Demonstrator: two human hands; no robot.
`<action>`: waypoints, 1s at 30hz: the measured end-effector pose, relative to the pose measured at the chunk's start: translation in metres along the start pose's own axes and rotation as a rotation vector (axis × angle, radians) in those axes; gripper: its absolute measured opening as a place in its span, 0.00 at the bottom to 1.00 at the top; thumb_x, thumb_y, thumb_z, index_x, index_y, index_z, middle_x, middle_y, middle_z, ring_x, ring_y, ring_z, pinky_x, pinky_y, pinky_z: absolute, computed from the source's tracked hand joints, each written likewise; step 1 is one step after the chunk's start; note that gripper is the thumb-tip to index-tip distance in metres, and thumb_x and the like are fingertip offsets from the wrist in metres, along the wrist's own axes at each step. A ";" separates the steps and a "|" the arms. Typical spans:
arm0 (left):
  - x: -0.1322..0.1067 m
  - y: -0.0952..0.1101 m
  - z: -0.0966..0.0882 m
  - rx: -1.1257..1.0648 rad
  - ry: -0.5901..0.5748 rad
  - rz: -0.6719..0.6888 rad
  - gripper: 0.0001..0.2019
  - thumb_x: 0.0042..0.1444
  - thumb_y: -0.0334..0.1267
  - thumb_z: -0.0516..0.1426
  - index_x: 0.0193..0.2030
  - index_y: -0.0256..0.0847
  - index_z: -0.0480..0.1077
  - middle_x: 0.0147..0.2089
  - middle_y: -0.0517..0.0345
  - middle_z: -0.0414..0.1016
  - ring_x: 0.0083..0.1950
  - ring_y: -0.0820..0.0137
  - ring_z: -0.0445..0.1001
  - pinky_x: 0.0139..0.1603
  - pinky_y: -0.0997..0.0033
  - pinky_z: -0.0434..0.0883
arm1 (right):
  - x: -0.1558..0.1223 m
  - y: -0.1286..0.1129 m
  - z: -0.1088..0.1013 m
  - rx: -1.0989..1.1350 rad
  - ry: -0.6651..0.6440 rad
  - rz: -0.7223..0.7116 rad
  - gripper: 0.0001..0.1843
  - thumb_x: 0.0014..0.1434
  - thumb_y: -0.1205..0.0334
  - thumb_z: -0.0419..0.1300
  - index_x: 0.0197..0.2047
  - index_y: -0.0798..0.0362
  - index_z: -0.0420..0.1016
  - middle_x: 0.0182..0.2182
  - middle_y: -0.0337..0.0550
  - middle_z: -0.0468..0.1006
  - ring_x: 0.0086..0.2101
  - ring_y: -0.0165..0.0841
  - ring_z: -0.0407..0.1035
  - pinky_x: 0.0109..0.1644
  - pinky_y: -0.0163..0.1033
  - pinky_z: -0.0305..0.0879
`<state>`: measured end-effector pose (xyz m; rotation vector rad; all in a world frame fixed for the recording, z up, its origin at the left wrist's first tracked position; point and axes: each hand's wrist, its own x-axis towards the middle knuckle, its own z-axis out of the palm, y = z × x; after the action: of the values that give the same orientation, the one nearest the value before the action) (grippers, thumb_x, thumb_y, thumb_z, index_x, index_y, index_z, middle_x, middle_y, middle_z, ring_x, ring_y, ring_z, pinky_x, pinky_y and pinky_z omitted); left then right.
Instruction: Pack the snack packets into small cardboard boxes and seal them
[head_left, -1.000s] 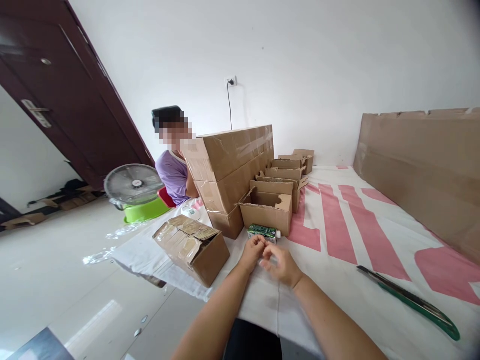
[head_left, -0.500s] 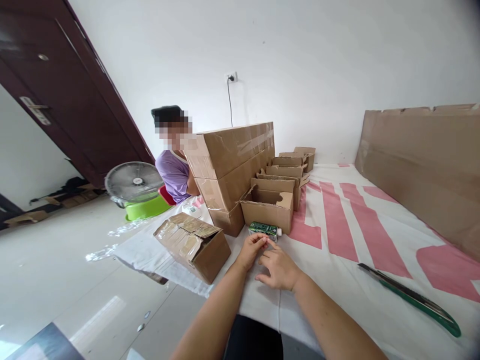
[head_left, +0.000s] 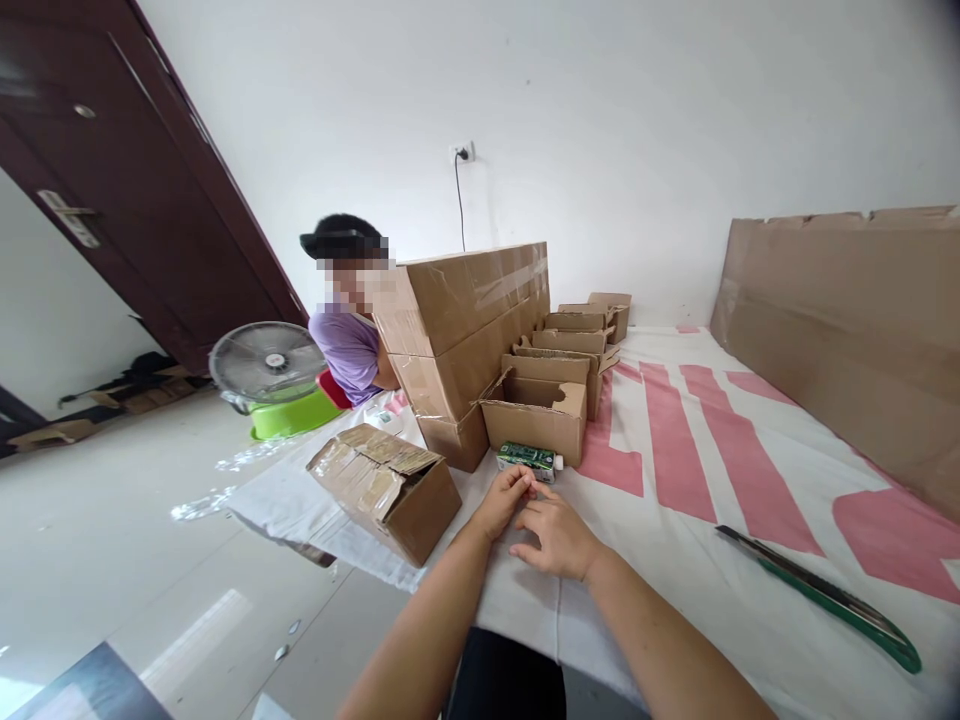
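My left hand [head_left: 504,503] rests over the table's near part with its thumb and fingers pinched together. Whatever is between those fingertips, if anything, is too small to make out. My right hand [head_left: 556,533] meets it from the right, its index finger touching the left fingertips and its thumb held apart, with nothing visible in its grasp. Just beyond both hands a green drink carton [head_left: 529,459] with a white cap lies on its side. Behind the carton stands an open cardboard box [head_left: 541,424]. Left of my forearm sits a worn, taped cardboard box [head_left: 390,490].
Taped boxes [head_left: 480,330] form a stack behind the carton, with several open boxes [head_left: 574,340] in a row beside it. A green utility knife [head_left: 825,597] lies right, blade out. A large cardboard sheet [head_left: 840,340] stands at the right. A person [head_left: 349,345] sits behind the stack.
My hands hold nearly the same pose, fingertips still together. The person behind the boxes has shifted their head slightly to the right and down.
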<state>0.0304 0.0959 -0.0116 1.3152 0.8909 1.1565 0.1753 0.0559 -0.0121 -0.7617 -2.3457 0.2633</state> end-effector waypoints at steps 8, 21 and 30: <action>0.002 -0.004 -0.003 -0.028 0.007 -0.004 0.22 0.45 0.55 0.66 0.32 0.38 0.69 0.27 0.63 0.69 0.28 0.73 0.65 0.32 0.75 0.63 | 0.001 0.000 -0.001 0.061 0.021 0.002 0.10 0.49 0.59 0.70 0.34 0.53 0.77 0.31 0.43 0.80 0.38 0.38 0.75 0.67 0.56 0.52; 0.000 -0.005 -0.004 -0.051 -0.019 -0.037 0.23 0.44 0.57 0.66 0.30 0.38 0.67 0.26 0.63 0.67 0.27 0.74 0.64 0.28 0.77 0.63 | 0.000 0.000 0.000 0.132 0.072 -0.003 0.07 0.50 0.59 0.69 0.31 0.50 0.76 0.30 0.39 0.81 0.37 0.36 0.75 0.67 0.53 0.55; 0.000 -0.003 -0.001 -0.020 0.032 -0.032 0.25 0.43 0.57 0.67 0.36 0.37 0.70 0.27 0.61 0.71 0.25 0.75 0.66 0.26 0.76 0.64 | 0.000 0.001 -0.001 0.145 0.089 -0.001 0.06 0.51 0.59 0.68 0.31 0.49 0.75 0.29 0.39 0.80 0.36 0.37 0.74 0.66 0.56 0.54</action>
<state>0.0294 0.0967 -0.0151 1.2650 0.9181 1.1610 0.1766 0.0568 -0.0116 -0.6872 -2.2162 0.3868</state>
